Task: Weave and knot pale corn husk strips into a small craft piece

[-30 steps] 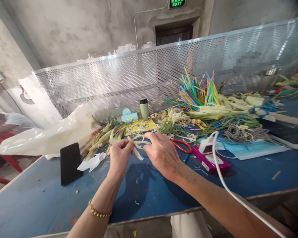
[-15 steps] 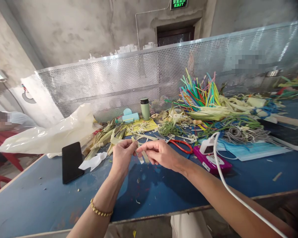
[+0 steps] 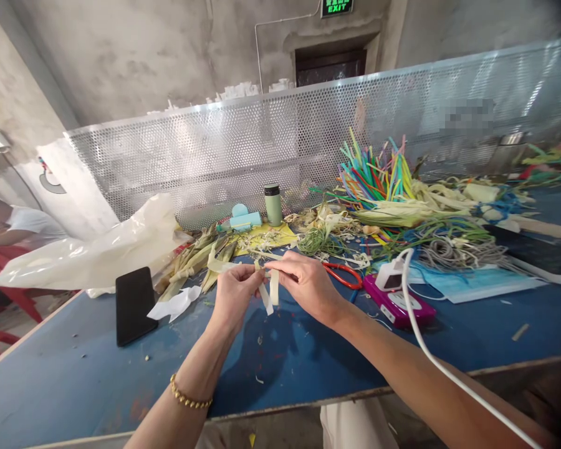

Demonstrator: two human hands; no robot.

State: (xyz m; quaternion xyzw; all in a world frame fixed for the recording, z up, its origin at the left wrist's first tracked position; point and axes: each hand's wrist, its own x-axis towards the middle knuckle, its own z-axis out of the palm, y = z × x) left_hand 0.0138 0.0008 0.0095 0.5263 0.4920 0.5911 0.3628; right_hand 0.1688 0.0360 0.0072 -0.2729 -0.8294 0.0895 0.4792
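Pale flat strips, like dried husk, are pinched between my two hands above the blue table (image 3: 177, 368). My left hand (image 3: 234, 293) is closed on them with thumb and fingertips; one pale strip (image 3: 265, 298) hangs down beside its fingers. My right hand (image 3: 308, 285) pinches the strips from the other side, and a second short strip end (image 3: 274, 287) dangles below its fingertips. The fingertips of both hands nearly meet. Behind them lie bundled dry husks (image 3: 194, 265) and red-handled scissors (image 3: 343, 275), whose blades are largely hidden by my right hand.
At left lie a black phone (image 3: 134, 305), white paper scrap (image 3: 175, 304) and plastic bag (image 3: 98, 249). To the right are a purple device (image 3: 397, 302) with a white cable (image 3: 416, 330) and a face mask (image 3: 481, 284). A green bottle (image 3: 273, 207) stands before the perforated panel (image 3: 206, 162).
My right hand has risen slightly, and its extended fingers have drawn into a pinch. The hanging strip ends now show more plainly between the hands. At far left, a person has shifted.
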